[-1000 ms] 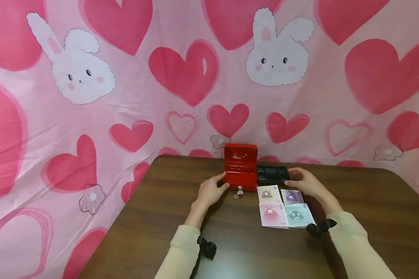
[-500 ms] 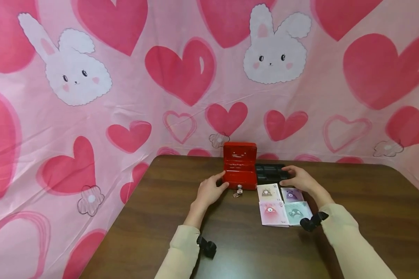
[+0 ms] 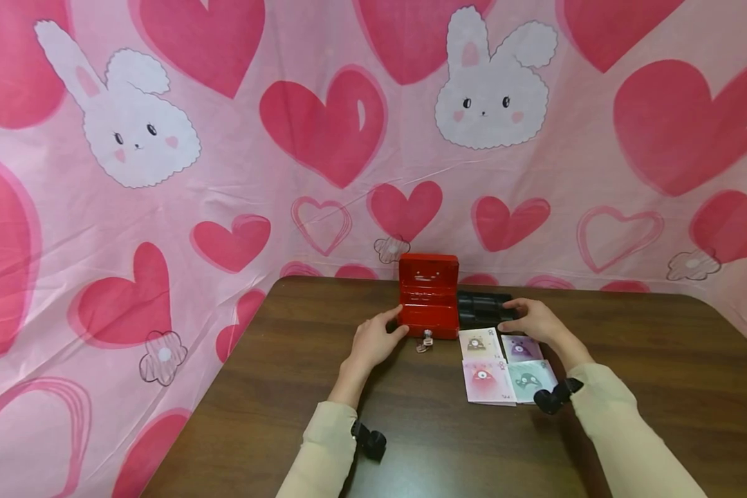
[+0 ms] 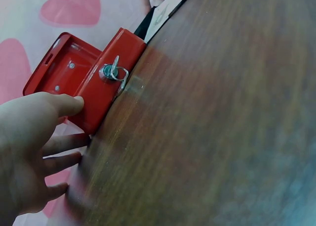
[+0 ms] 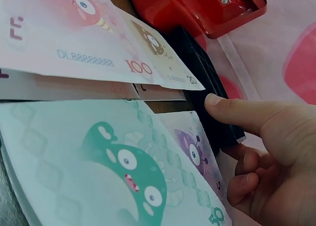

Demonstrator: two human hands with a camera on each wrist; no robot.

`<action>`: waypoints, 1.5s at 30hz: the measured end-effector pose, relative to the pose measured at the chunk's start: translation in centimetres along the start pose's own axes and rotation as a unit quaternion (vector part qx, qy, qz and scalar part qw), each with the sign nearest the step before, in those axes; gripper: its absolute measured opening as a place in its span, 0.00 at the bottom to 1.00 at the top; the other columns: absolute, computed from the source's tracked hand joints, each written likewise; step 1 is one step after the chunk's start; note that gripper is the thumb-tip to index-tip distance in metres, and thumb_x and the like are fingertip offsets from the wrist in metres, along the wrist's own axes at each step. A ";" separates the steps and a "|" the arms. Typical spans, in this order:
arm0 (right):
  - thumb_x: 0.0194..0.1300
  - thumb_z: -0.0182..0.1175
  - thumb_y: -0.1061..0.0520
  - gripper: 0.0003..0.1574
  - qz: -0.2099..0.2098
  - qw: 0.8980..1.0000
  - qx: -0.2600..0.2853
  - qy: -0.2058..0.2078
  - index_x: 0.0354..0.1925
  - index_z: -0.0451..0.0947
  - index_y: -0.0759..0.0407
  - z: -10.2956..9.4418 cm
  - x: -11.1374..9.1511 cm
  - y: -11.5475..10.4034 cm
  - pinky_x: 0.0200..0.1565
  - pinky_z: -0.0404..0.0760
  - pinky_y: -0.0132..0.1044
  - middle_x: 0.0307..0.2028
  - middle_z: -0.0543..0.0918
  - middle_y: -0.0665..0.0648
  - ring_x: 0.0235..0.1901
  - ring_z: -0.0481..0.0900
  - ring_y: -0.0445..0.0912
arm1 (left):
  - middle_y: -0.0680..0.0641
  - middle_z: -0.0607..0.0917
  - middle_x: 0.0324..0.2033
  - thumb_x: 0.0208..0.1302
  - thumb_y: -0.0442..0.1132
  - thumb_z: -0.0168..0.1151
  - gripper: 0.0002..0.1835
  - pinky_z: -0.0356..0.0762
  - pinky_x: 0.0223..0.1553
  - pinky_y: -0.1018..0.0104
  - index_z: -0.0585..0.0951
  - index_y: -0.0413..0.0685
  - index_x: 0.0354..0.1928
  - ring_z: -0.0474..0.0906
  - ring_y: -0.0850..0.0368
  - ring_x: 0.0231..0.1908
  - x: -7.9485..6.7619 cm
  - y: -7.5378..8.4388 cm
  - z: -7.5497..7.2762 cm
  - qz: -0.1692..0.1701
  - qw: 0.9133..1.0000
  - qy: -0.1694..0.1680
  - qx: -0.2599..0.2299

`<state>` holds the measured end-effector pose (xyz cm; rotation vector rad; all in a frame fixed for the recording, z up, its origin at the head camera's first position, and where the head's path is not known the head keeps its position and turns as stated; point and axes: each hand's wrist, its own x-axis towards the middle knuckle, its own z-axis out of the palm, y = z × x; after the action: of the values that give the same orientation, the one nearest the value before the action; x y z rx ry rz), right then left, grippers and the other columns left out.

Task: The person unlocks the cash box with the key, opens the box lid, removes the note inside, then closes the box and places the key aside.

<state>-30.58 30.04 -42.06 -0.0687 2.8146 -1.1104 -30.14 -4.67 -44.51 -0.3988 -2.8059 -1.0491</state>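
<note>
A small red cash box [image 3: 429, 321] stands with its lid raised near the back of the table. My left hand [image 3: 373, 343] holds its front left corner, thumb [image 4: 73, 105] on the front face and fingers along the side. Keys [image 4: 118, 73] hang from the front lock. Right beside the box lies a black compartment tray [image 3: 478, 308]. My right hand [image 3: 546, 326] grips the tray's right end, its thumb [image 5: 232, 107] on the near edge and the other fingers curled at the end.
In front of the tray lie stacks of play banknotes: a tan 20 [image 3: 478, 344], a pink 100 [image 3: 488, 382], a green 50 [image 3: 528, 380] and a purple 5 [image 3: 521, 348]. Behind the brown table [image 3: 286, 415] hangs a pink cloth [image 3: 324, 41] with hearts and rabbits.
My right hand has shifted slightly left, farther onto the tray's right end. The left hand stays at the cash box, and the banknotes keep their places.
</note>
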 end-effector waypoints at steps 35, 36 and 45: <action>0.59 0.69 0.39 0.45 -0.021 0.998 -0.018 0.062 0.64 0.72 0.65 -0.1 -2.9 -1.1 0.55 0.76 0.62 0.60 0.74 0.76 0.53 0.75 0.64 | 0.47 0.81 0.62 0.68 0.52 0.60 0.29 0.66 0.66 0.41 0.73 0.52 0.69 0.76 0.45 0.64 0.1 0.2 -0.3 -0.004 1.000 -0.007 -0.017; 0.59 0.69 0.40 0.45 -0.021 0.998 -0.019 0.063 0.64 0.72 0.64 -0.1 -3.0 -1.2 0.55 0.76 0.62 0.60 0.74 0.75 0.53 0.75 0.64 | 0.47 0.81 0.62 0.68 0.52 0.60 0.29 0.66 0.66 0.42 0.73 0.52 0.69 0.76 0.46 0.64 0.1 0.2 -0.2 -0.004 1.000 -0.009 -0.015; 0.59 0.70 0.39 0.43 -0.036 0.997 -0.028 0.064 0.63 0.73 0.63 -0.1 -3.8 -1.9 0.52 0.76 0.61 0.59 0.76 0.74 0.50 0.75 0.62 | 0.48 0.81 0.61 0.69 0.52 0.60 0.29 0.67 0.66 0.42 0.73 0.53 0.69 0.76 0.47 0.63 0.0 0.1 -0.2 -0.010 1.000 -0.013 -0.018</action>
<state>-26.80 29.06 -40.33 -0.1086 2.9801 -1.0870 -30.11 -4.71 -44.29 -0.3930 -2.8233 -1.1080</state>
